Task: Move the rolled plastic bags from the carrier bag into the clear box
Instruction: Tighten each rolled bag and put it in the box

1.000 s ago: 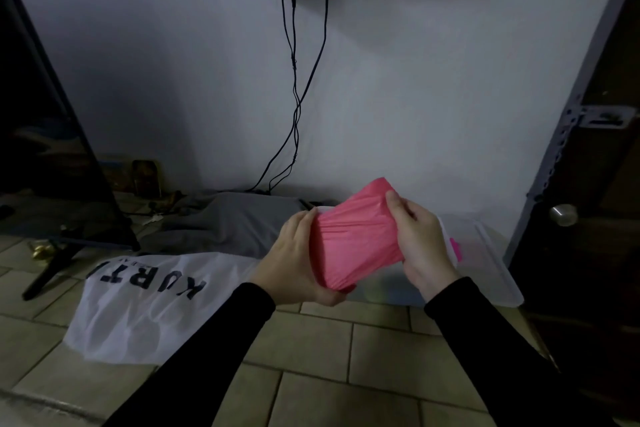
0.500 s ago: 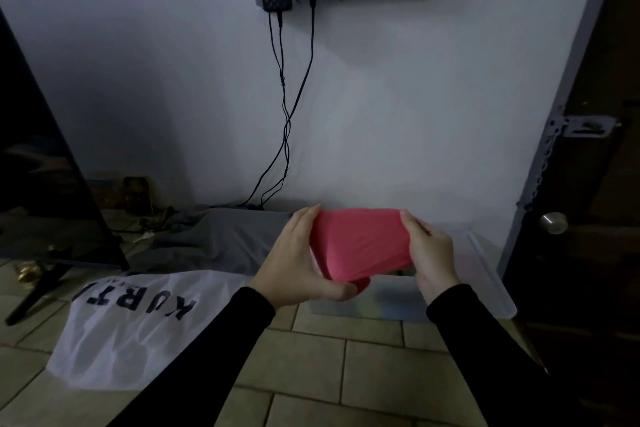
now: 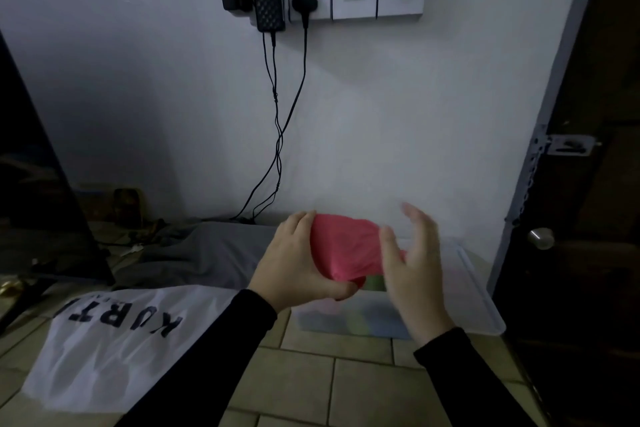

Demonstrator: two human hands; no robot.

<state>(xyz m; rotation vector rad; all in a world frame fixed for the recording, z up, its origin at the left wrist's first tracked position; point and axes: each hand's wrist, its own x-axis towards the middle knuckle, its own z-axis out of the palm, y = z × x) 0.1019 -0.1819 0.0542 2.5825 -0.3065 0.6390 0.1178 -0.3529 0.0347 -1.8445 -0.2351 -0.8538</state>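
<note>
- The task looks partway done: the clear box (image 3: 478,288) on the floor already shows blurred pale, greenish and bluish shapes through its near wall, most likely bags put in before, though they are too soft to count.
- One pink rolled plastic bag (image 3: 343,250) is held in the air just above the clear box, over its left part, not yet inside.
- The left hand (image 3: 294,270) grips the roll's left end, fingers curled behind it and thumb under its lower edge.
- The right hand (image 3: 412,263) is just beside the roll's right end, fingers straight and spread; it is blurred, and I cannot tell whether the thumb touches the plastic.
- What remains: lowering this roll into the clear box, then fetching any others from the white carrier bag (image 3: 104,350), which lies flat on the floor tiles to the left of the clear box. Its contents are hidden.
- The roll looks soft and crinkled, a squat bundle of thin pink film, gathered to a puckered point at its lower end.
</note>
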